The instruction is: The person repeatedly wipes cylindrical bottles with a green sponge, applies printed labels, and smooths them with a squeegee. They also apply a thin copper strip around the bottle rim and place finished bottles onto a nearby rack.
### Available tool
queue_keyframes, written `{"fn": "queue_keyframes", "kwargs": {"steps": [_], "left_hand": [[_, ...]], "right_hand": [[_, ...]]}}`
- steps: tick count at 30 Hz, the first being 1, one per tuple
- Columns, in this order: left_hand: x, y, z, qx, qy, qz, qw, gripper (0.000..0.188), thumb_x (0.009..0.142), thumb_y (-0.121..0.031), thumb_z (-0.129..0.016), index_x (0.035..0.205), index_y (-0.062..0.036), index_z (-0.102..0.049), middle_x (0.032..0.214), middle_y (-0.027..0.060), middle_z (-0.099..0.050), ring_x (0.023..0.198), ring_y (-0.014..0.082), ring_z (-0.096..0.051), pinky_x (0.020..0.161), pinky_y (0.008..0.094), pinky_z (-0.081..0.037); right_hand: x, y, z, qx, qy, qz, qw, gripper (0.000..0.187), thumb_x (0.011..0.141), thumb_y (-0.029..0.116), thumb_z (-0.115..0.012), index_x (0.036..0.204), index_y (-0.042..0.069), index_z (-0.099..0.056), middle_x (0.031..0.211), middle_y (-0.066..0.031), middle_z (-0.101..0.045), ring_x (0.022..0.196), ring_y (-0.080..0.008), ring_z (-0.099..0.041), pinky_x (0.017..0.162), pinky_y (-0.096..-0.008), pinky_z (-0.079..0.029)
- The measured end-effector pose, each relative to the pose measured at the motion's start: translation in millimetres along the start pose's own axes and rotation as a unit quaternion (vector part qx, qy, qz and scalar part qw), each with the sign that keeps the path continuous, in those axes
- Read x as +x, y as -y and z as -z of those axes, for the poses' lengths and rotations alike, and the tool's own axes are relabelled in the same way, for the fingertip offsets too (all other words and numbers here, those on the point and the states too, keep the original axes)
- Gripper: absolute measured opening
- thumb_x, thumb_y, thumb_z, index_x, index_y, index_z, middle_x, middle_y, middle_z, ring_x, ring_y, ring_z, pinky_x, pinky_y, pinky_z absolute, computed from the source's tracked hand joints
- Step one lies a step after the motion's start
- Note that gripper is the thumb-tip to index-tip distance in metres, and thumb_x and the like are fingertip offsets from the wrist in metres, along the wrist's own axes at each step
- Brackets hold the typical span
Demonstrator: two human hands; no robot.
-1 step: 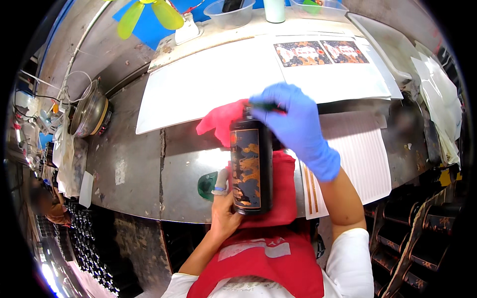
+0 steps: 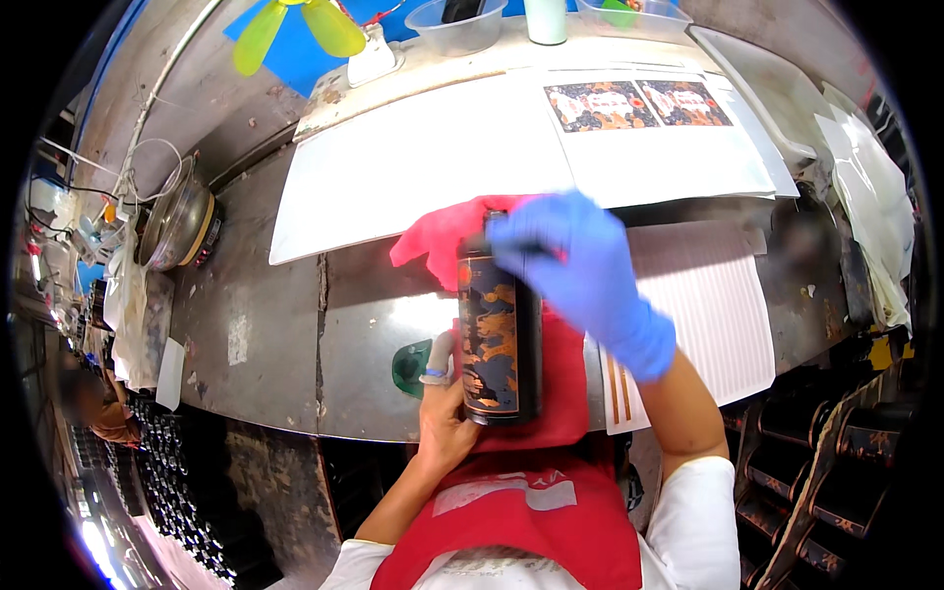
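My left hand [image 2: 444,423] grips the lower left side of a black bottle [image 2: 530,364] with a dark and orange patterned label. A grey cover with a blue band is on its index finger. Over the bottle's neck and shoulder is my right hand [image 2: 565,251], in a blue glove. Its fingers are curled and blurred, and what they hold is hidden. A red cloth [image 2: 565,393] lies under and beside the bottle. Another red cloth [image 2: 433,239] is bunched behind it. Next to my left fingers, a dark green flat piece [image 2: 408,370] rests on the metal table [image 2: 256,344].
White sheets [image 2: 393,182] cover the far table, with two printed labels [image 2: 602,106] on them. At right lies a ridged white sheet [image 2: 703,305] with thin brown strips. A metal bowl [image 2: 182,226] and a green-bladed fan [image 2: 332,28] are left; racked black bottles [image 2: 796,472] are lower right.
My gloved right hand has shifted slightly down and left over the bottle's top. The dark green edge that showed at its fingers is no longer clearly visible. My left hand keeps its grip.
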State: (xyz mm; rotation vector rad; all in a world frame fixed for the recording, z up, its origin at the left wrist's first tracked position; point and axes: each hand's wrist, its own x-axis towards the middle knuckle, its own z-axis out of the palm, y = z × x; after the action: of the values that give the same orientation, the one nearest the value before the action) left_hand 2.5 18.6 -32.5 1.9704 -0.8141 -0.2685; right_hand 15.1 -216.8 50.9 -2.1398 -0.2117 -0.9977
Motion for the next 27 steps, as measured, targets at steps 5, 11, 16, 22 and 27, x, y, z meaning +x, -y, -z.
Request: {"fn": "queue_keyframes", "kwargs": {"steps": [5, 11, 16, 22, 27], "left_hand": [[2, 5, -1, -0.009, -0.015, -0.015, 1.000, 0.028, 0.076, 0.002, -0.060, 0.104, -0.0016, -0.064, 0.140, 0.0214, -0.033, 0.125, 0.0328, -0.039, 0.100, 0.0372, -0.033], [-12, -16, 7, 0.053, -0.123, -0.105, 0.985, 0.045, 0.066, -0.002, -0.072, 0.110, 0.0012, -0.061, 0.128, 0.0266, -0.046, 0.121, 0.0369, -0.044, 0.101, 0.0391, -0.032], [0, -21, 4, 0.056, -0.098, -0.072, 0.991, 0.079, 0.060, -0.009, -0.079, 0.127, 0.0063, -0.042, 0.131, 0.0287, -0.040, 0.122, 0.0419, -0.039, 0.101, 0.0442, -0.029], [6, -6, 8, 0.064, -0.061, -0.076, 0.993, 0.077, 0.060, -0.015, -0.079, 0.125, 0.0095, -0.044, 0.132, 0.0312, -0.037, 0.122, 0.0434, -0.039, 0.101, 0.0454, -0.029], [5, -16, 8, 0.059, -0.074, -0.104, 0.990, 0.074, 0.059, -0.014, -0.080, 0.122, 0.0081, -0.048, 0.130, 0.0309, -0.040, 0.119, 0.0422, -0.043, 0.099, 0.0447, -0.032]], "right_hand": [[-124, 61, 9, 0.119, 0.141, -0.014, 0.983, 0.038, 0.058, 0.003, -0.068, 0.093, 0.019, -0.068, 0.090, 0.0008, -0.062, 0.078, -0.0197, -0.057, 0.066, -0.0320, -0.046], [-70, 41, 25, 0.230, 0.038, -0.343, 0.910, 0.020, 0.070, -0.002, -0.070, 0.089, 0.002, -0.063, 0.087, -0.0047, -0.062, 0.078, -0.0129, -0.060, 0.070, -0.0265, -0.049], [-64, 33, -6, 0.154, -0.095, -0.162, 0.970, 0.022, 0.068, -0.003, -0.072, 0.088, 0.003, -0.064, 0.087, -0.0082, -0.063, 0.077, -0.0180, -0.061, 0.071, -0.0292, -0.049], [-120, 93, 5, 0.148, 0.017, -0.212, 0.966, 0.029, 0.062, -0.004, -0.074, 0.087, 0.009, -0.068, 0.082, -0.0086, -0.065, 0.074, -0.0213, -0.063, 0.066, -0.0303, -0.051], [-60, 37, -1, -0.006, -0.109, -0.145, 0.983, 0.027, 0.064, -0.003, -0.075, 0.088, 0.005, -0.066, 0.084, -0.0090, -0.064, 0.074, -0.0236, -0.061, 0.066, -0.0319, -0.050]]}}
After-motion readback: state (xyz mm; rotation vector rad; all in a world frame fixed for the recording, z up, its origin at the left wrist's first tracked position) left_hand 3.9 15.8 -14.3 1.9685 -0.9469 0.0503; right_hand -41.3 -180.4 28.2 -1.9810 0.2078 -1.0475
